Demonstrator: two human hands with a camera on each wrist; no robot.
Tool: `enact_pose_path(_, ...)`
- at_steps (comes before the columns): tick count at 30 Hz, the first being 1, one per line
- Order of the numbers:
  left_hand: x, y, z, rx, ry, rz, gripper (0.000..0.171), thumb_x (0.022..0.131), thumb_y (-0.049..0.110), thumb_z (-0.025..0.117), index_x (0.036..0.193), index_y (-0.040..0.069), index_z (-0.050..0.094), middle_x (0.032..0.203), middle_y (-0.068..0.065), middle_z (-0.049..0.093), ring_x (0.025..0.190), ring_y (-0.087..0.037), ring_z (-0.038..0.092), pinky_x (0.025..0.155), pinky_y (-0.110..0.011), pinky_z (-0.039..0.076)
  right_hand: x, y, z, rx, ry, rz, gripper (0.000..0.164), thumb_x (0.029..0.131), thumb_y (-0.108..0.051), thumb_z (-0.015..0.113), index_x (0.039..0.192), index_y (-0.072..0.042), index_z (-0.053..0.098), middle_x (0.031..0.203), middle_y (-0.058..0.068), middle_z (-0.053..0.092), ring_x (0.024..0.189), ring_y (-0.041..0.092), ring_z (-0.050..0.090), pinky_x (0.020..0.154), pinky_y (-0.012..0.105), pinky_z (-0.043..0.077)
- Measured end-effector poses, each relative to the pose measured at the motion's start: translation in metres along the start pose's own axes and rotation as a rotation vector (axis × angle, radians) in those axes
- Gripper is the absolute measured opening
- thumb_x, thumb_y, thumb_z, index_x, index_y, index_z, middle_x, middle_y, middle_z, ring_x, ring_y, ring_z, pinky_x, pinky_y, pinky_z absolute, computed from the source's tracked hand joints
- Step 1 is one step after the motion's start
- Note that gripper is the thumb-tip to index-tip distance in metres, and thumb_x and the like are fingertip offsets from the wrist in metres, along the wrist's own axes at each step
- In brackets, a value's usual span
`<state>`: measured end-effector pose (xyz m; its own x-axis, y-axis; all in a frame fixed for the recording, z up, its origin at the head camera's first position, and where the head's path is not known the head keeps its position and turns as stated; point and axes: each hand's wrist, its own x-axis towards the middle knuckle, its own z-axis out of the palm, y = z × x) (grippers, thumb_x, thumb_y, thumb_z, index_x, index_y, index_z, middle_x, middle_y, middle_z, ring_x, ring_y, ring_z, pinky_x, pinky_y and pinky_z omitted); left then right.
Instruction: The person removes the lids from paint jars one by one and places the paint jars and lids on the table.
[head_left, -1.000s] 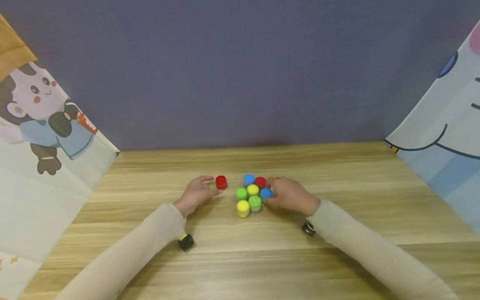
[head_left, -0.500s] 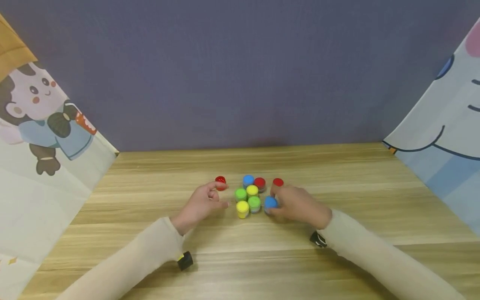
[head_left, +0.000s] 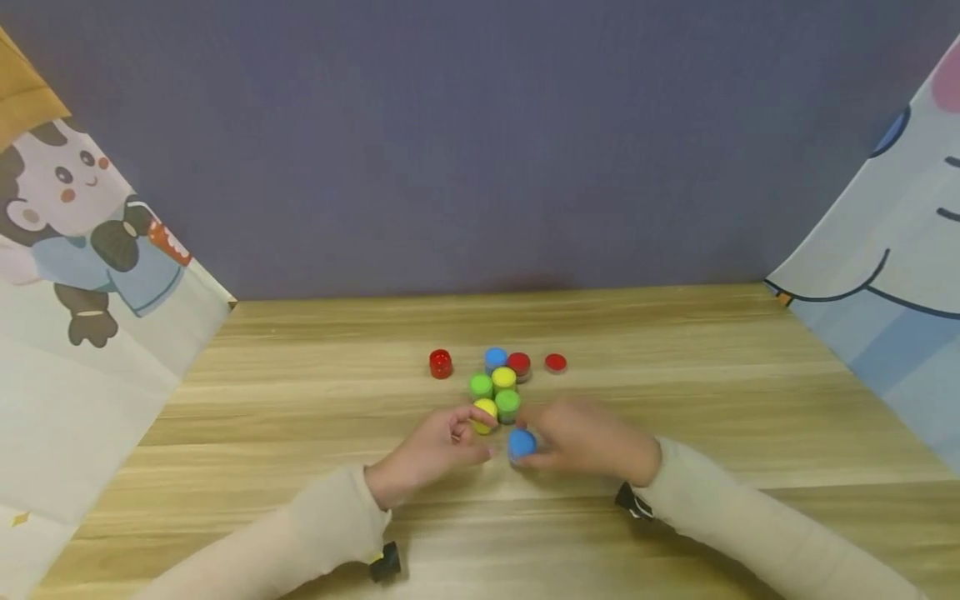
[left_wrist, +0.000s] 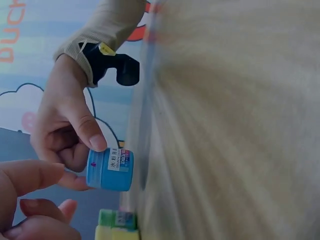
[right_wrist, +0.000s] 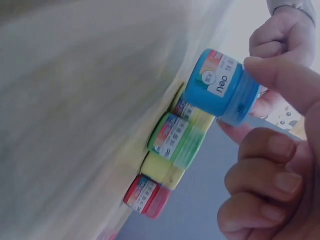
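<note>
My right hand pinches a small blue paint jar between thumb and fingers, in front of the cluster of jars. Its label shows in the right wrist view, where the jar has its lid on. My left hand is close on the jar's left side, its fingers loosely bent around nothing. In the left wrist view, the left index fingertip points toward the blue jar. A yellow-lidded jar is partly hidden behind the left fingers. Right beside it stands a green-lidded jar.
Farther back in the cluster are another green jar, a yellow jar, a blue jar and a red jar. An uncovered red jar stands left, a flat red lid lies right on the wooden table.
The right hand has left the red lid on the table and brought the blue jar out of the cluster toward the front. The left hand has moved from the uncovered red jar toward it.
</note>
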<state>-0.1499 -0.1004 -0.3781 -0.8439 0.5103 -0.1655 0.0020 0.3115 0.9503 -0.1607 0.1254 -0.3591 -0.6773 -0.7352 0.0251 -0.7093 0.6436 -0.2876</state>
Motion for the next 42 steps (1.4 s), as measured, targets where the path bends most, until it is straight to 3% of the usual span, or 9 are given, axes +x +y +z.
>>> enact_pose_path(9,0.011,-0.017,0.016,-0.006,-0.082,-0.030,0.053,0.073,-0.003,0.072,0.122,0.001,0.055,0.056,0.003,0.045,0.049,-0.007,0.038,0.048,-0.017,0.033,0.001,-0.005,0.004,-0.004,-0.021,-0.085,0.035,0.082,-0.032,0.072,0.108,-0.009,0.063,0.063,-0.013,0.047,0.051,-0.001,0.036,0.048,0.015,0.036)
enact_pose_path(16,0.017,-0.017,0.024,-0.077,-0.113,-0.040,0.051,0.070,-0.005,0.074,0.119,-0.001,0.057,0.058,0.003,0.048,0.051,-0.006,0.040,0.048,-0.016,0.034,0.002,-0.004,0.008,-0.015,-0.012,-0.120,0.036,0.080,-0.031,0.074,0.106,-0.009,0.062,0.062,-0.013,0.046,0.051,-0.002,0.037,0.050,0.014,0.037)
enact_pose_path(22,0.018,-0.017,0.027,-0.117,-0.128,-0.047,0.046,0.070,-0.008,0.073,0.113,-0.001,0.061,0.058,0.004,0.050,0.052,-0.005,0.041,0.050,-0.015,0.034,0.003,-0.005,0.009,0.038,-0.028,-0.111,0.037,0.079,-0.027,0.075,0.110,-0.010,0.063,0.069,-0.011,0.052,0.055,-0.002,0.039,0.053,0.015,0.039)
enact_pose_path(29,0.016,-0.020,0.029,-0.103,-0.114,-0.060,0.043,0.069,-0.008,0.074,0.109,0.002,0.063,0.058,0.003,0.049,0.052,-0.006,0.040,0.049,-0.016,0.034,0.000,-0.008,0.011,0.065,-0.029,-0.086,0.035,0.079,-0.027,0.074,0.107,-0.011,0.062,0.062,-0.013,0.045,0.051,-0.003,0.035,0.048,0.015,0.036)
enact_pose_path(35,0.015,-0.020,0.031,-0.105,-0.094,-0.047,0.050,0.069,-0.010,0.073,0.116,0.002,0.062,0.060,0.002,0.051,0.054,-0.006,0.042,0.050,-0.015,0.035,-0.002,-0.016,0.012,0.051,0.015,-0.005,0.025,0.082,-0.035,0.071,0.092,-0.014,0.062,0.059,-0.013,0.042,0.050,-0.001,0.034,0.046,0.017,0.034)
enact_pose_path(42,0.017,-0.024,0.030,-0.107,-0.083,-0.036,0.042,0.071,-0.011,0.071,0.110,0.000,0.063,0.061,0.003,0.054,0.055,-0.005,0.045,0.054,-0.015,0.038,0.002,-0.033,0.015,-0.045,0.072,0.159,0.032,0.086,-0.037,0.065,0.067,-0.017,0.050,0.054,-0.009,0.036,0.046,0.004,0.034,0.040,0.020,0.029)
